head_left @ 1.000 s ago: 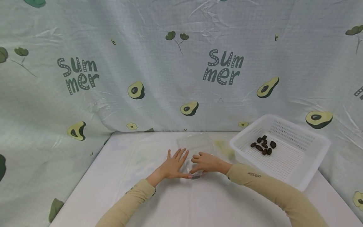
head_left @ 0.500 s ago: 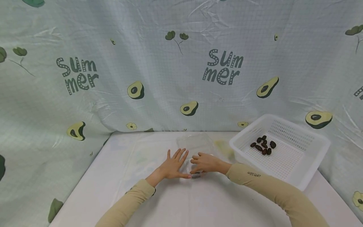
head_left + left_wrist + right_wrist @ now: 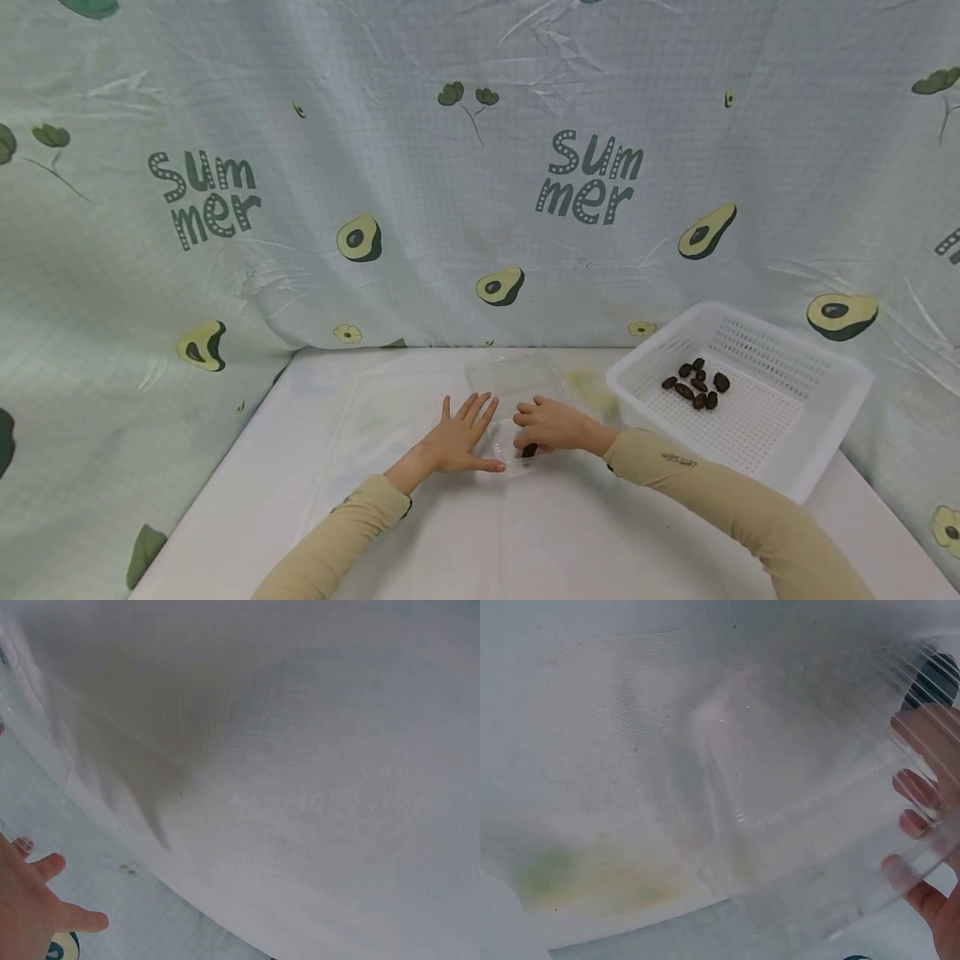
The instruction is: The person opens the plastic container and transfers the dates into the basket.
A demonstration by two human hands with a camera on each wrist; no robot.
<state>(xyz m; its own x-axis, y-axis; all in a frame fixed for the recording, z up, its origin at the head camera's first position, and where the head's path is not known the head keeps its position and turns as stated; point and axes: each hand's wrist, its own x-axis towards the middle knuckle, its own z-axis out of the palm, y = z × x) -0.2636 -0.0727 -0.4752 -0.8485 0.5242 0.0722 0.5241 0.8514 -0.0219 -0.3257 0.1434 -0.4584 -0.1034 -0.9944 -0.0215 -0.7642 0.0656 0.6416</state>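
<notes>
A clear plastic clamshell box [image 3: 501, 437] lies on the table in the head view, its lid [image 3: 517, 372] folded back flat behind it. My left hand [image 3: 453, 439] rests flat with fingers spread at the left side of the box, thumb tip at its front corner. Over the base, my right hand [image 3: 557, 425] has curled fingers and pinches a dark brown date [image 3: 529, 451]. Through the ridged clear wall, the right wrist view shows the same dark date [image 3: 934, 681] at the fingertips. Only part of the left hand [image 3: 34, 911] shows in the left wrist view.
To the right stands a white perforated plastic basket [image 3: 817, 417] with several dark dates [image 3: 699, 384] towards its left side. A printed sheet [image 3: 420, 283] hangs behind the white-covered table [image 3: 465, 533].
The right hand has shifted slightly right and back from the box's front wall. The dark date, earlier seen at that wall, has moved back with the fingers. The left hand has stayed put.
</notes>
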